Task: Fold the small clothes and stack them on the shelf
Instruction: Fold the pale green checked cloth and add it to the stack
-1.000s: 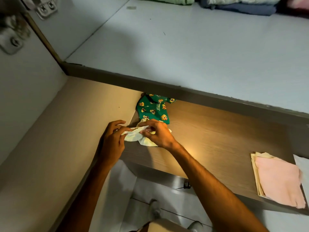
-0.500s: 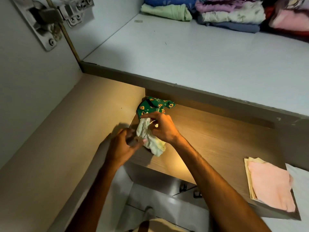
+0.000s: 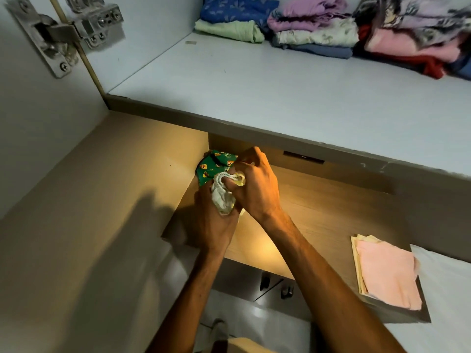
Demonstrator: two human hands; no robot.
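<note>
Bunched cream garment beside crumpled green patterned garment on wooden shelf

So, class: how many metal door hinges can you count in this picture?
2: one hinge on the door at upper left, another hinge just right of it on the cupboard wall; others may be hidden.

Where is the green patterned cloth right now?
The green patterned cloth lies at the wooden shelf's back left corner, just beyond both hands.

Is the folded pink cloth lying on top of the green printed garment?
No. The folded pink cloth lies on the yellow cloth at the wooden shelf's right end, well apart from the green printed garment by the hands.
</note>
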